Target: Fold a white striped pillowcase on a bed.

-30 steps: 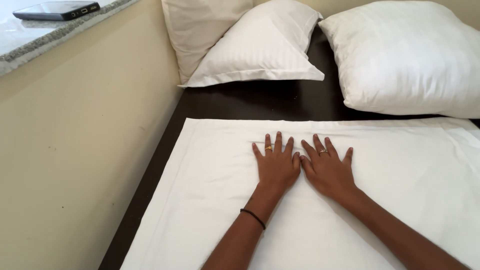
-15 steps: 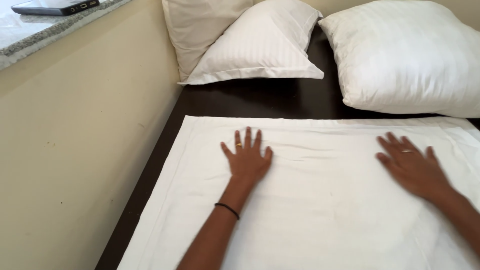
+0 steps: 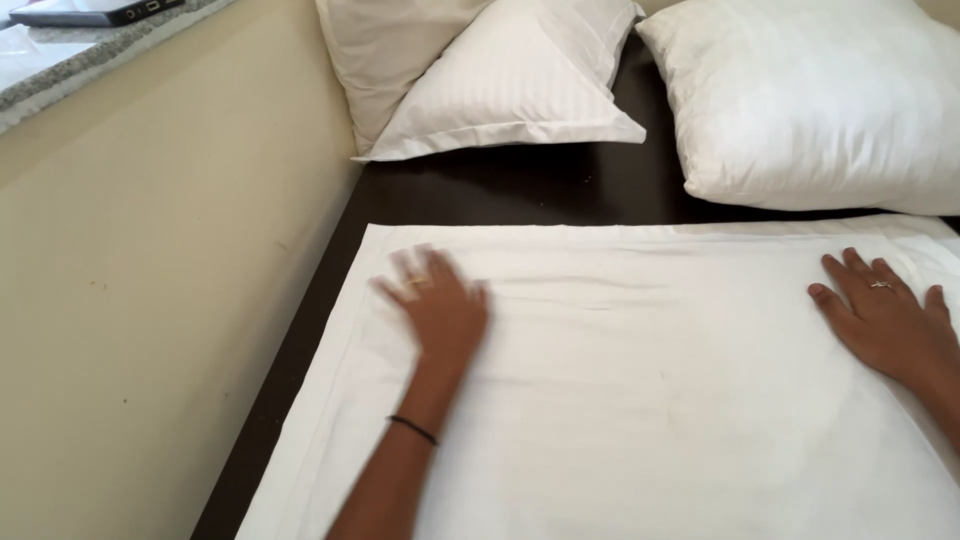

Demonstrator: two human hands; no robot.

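Head view. White pillowcase lies spread flat on a dark surface; all places below are given from this pillowcase.

Left hand: palm down on the pillowcase, near its left edge and toward its far hem. Fingers open and fanned, blurred, gripping nothing. A thin black band circles the wrist, and the forearm crosses the cloth's near part.

Right hand: palm down on the pillowcase close to its right end, well apart from the left hand. Fingers loosely spread and flat on the cloth, closed around nothing. A ring shows on one finger.

Faint creases run across the cloth between the two hands.

Beyond the far hem, across a strip of bare dark surface: a striped white pillow leaning to the far left, and a plumper white pillow to the far right, its lower edge just beside the pillowcase's far right corner.

Left of the pillowcase: a cream wall, topped by a speckled stone ledge bearing a flat dark device.
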